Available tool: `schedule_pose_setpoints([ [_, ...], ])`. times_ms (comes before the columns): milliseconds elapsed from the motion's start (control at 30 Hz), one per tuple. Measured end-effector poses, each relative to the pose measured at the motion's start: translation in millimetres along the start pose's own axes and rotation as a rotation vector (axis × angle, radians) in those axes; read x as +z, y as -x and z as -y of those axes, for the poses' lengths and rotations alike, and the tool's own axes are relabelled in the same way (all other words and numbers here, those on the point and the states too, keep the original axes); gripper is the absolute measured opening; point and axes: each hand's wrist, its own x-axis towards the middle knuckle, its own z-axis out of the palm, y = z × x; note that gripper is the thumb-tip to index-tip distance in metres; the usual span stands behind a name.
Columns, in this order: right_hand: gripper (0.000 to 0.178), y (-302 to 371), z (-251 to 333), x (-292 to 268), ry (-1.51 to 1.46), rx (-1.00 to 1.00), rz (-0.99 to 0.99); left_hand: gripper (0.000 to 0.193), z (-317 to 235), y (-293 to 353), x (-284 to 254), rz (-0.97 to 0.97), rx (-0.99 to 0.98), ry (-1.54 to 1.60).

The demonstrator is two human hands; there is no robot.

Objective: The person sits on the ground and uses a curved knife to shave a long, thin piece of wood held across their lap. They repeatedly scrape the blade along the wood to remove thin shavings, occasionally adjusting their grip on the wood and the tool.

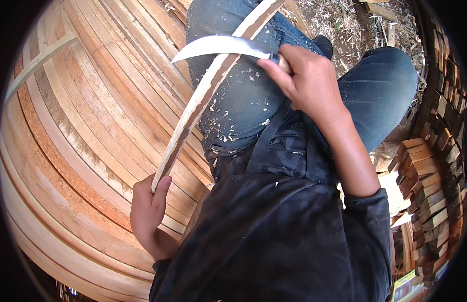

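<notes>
A long, slender wooden stick [196,106] slants across my thigh, pale on one face with a strip of brown bark along it. My left hand [149,206] is closed round its near end, thumb lying along the wood. In my right hand [311,75] is a curved knife [213,46], its handle mostly hidden by my fingers. The shiny blade points left and crosses over the stick above my knee. From this view I cannot tell whether the edge touches the wood. Small shavings dot my jeans [233,100].
Long boards [102,121] lie side by side on the left, with a pale strip [40,63] across them. Wood shavings [354,30] cover the ground at the far right. Stacked wood pieces [424,166] stand along the right side.
</notes>
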Motion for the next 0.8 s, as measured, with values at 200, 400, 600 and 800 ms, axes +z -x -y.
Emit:
schedule_pose_setpoints([
  [200, 0.042, -10.9, 5.1, 13.1, -0.147, 0.15, -0.02, 0.033, -16.1, 14.9, 2.1, -0.021, 0.032, -0.036],
  [400, 0.067, -35.8, -65.7, -22.1, -0.039, 0.393, -0.056, 0.033, -30.0, 25.9, -11.0, -0.111, 0.054, -0.142],
  [600, 0.062, -27.8, 20.3, -14.9, -0.081, 0.083, 0.048, 0.033, -35.0, 28.2, -14.2, -0.107, 0.106, -0.098],
  [800, 0.066, -28.5, -9.8, 1.4, 0.017, 0.021, -0.098, 0.034, -33.9, 26.2, -3.7, -0.064, 0.06, -0.052],
])
